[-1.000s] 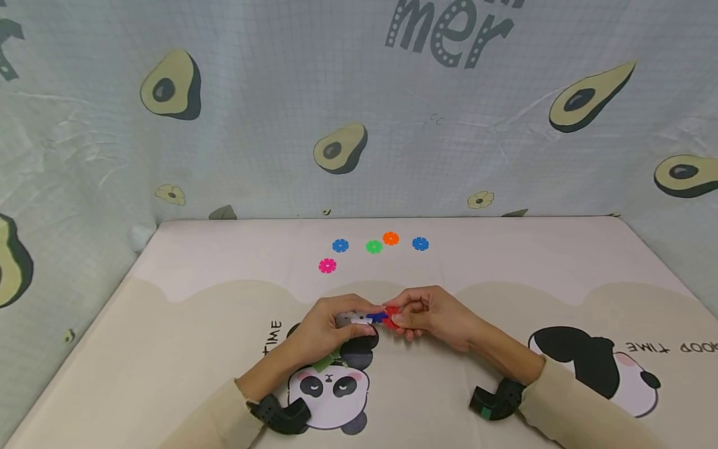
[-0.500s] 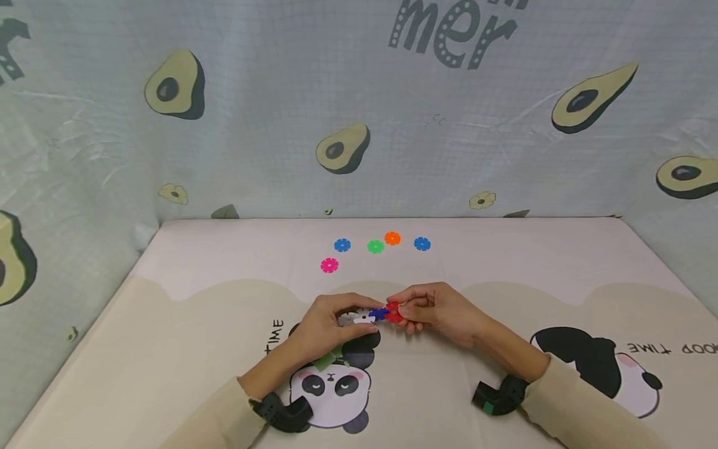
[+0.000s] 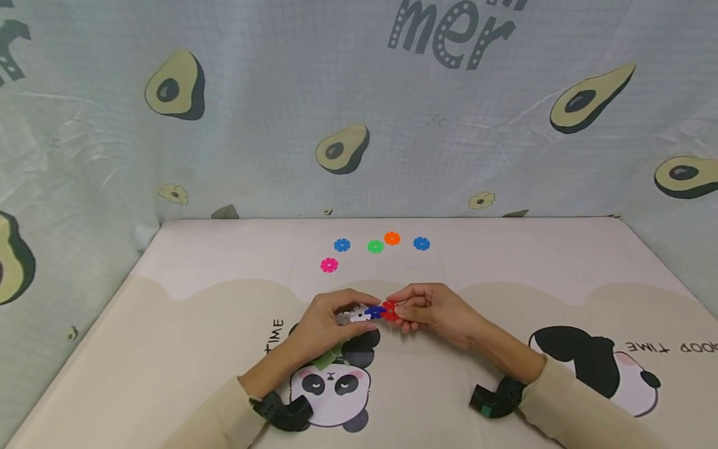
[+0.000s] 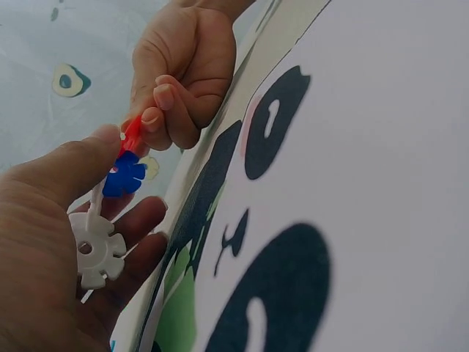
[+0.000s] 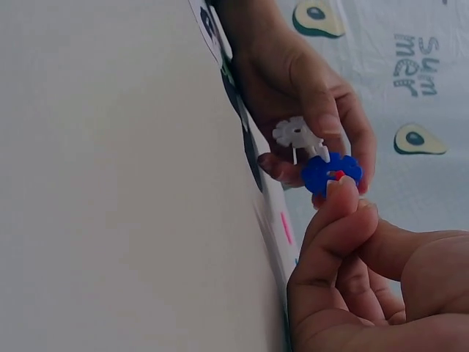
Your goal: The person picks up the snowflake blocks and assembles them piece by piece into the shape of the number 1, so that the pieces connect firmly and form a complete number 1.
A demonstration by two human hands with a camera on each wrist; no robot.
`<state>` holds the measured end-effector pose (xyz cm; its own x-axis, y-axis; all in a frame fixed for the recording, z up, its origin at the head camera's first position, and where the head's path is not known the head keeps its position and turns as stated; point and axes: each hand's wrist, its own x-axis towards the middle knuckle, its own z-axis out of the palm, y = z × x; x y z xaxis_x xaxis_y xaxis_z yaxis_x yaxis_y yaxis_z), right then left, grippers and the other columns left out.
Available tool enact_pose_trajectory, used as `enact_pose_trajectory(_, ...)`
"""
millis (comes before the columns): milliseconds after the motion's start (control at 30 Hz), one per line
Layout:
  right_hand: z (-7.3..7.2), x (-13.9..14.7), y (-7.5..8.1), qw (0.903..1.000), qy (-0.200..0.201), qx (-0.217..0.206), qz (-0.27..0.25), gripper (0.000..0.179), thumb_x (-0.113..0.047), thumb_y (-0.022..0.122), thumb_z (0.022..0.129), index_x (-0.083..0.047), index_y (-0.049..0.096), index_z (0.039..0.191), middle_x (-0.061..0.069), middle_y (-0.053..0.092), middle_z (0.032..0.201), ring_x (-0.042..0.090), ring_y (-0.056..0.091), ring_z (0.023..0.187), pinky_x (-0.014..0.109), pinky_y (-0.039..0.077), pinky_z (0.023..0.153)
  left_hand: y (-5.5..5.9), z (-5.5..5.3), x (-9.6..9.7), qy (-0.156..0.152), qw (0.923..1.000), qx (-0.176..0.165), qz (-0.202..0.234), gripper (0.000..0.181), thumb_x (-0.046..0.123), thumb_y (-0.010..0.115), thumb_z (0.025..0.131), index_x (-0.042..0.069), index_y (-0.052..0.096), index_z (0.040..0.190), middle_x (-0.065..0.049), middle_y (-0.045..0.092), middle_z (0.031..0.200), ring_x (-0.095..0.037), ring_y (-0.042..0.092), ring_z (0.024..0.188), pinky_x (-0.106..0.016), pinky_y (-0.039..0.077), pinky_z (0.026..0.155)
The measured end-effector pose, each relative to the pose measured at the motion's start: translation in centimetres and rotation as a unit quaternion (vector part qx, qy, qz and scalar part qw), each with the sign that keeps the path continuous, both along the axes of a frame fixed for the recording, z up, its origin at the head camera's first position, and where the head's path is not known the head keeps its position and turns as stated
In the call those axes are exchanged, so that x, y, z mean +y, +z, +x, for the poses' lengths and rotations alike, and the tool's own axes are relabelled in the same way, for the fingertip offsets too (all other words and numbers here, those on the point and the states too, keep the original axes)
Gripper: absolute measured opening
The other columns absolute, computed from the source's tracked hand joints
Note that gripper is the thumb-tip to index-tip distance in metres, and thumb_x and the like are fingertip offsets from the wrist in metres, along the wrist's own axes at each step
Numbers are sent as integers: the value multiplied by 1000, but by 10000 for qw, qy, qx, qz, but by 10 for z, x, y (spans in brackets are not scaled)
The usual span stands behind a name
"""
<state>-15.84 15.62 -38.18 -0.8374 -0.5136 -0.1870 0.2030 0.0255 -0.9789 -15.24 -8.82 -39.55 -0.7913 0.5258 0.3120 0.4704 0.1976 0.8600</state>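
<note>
Since half a second ago the chain of discs (image 3: 374,312) has shifted slightly toward my left side, and the inner white disc (image 3: 359,313) shows a little more of its face. My left grip (image 3: 331,318) is closed round the pale end, thumb and forefinger to either side; the outer pale disc (image 4: 99,249) sits in the hollow behind those fingertips. My right grip (image 3: 432,310) pinches the red disc (image 3: 387,308) at the other end. Between my two grips lies the blue disc (image 4: 124,174), joining red to white. How deep the red slot has gone into the blue I can't tell; my fingers cover much of it.

I judge the joints to be the weak point. Were I to push the red disc in crooked, the slots could miss each other or the blue disc could twist off the white. Too tight a squeeze with my left grip might fold the pale end; too light a pinch on the right, and the red disc may slip down to the surface (image 3: 196,249).

Beyond my grips lie the loose pink disc (image 3: 329,265), two loose blue discs (image 3: 342,245), the green disc (image 3: 375,246) and, just beside it, the orange disc (image 3: 392,238), out of harm's way.
</note>
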Motion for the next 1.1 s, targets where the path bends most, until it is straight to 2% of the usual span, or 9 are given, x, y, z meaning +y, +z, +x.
enact_pose_trajectory(100, 1, -2, -1, 10000, -16, 68, -37, 30, -3, 65, 90, 12, 57, 114, 12, 68, 84, 17, 63, 68, 25, 54, 67, 5, 2, 2, 102, 9999, 48, -74, 35, 10, 78, 80, 10, 69, 114, 1, 68, 108, -15, 61, 103, -35, 49, 90)
enact_pose_trajectory(333, 5, -8, -1, 9999, -59, 47, -103, 26, -1, 64, 90, 13, 57, 111, 14, 69, 85, 17, 64, 68, 26, 55, 68, 29, 14, 4, 174, 9996, -4, -204, 31, 4, 78, 78, 3, 68, 107, -7, 69, 102, -18, 62, 95, -33, 51, 84)
enact_pose_trajectory(467, 7, -9, -1, 9998, -53, 22, -167, 27, -1, 63, 90, 14, 57, 112, 14, 69, 85, 18, 66, 69, 25, 55, 69, 32, 16, 4, 174, 9997, 51, -153, 29, 2, 78, 78, 1, 68, 105, -8, 69, 99, -19, 62, 89, -31, 52, 81)
enact_pose_trajectory(667, 7, -11, -1, 9995, -64, -93, -294, 30, -3, 65, 89, 13, 58, 113, 13, 69, 83, 18, 67, 72, 21, 53, 67, 30, 15, 5, 97, 9998, 157, 22, 26, 0, 78, 77, 1, 68, 102, -8, 68, 97, -20, 63, 88, -29, 52, 82)
enact_pose_trajectory(900, 9, -12, -3, 9983, -82, -275, -497, 28, -5, 67, 88, 9, 61, 112, 11, 70, 84, 17, 65, 71, 22, 53, 67, 28, 14, 5, 38, 9985, 507, 177, 25, -3, 78, 76, 0, 68, 98, -10, 68, 95, -21, 63, 87, -32, 53, 80)
enact_pose_trajectory(1100, 9, -13, -4, 9984, -105, -224, -499, 25, -3, 68, 87, 9, 62, 109, 12, 70, 84, 18, 67, 72, 22, 53, 66, 9, 4, 4, 1, 9979, 597, 251, 25, 1, 79, 76, 6, 70, 98, -5, 68, 96, -17, 63, 88, -32, 53, 80)
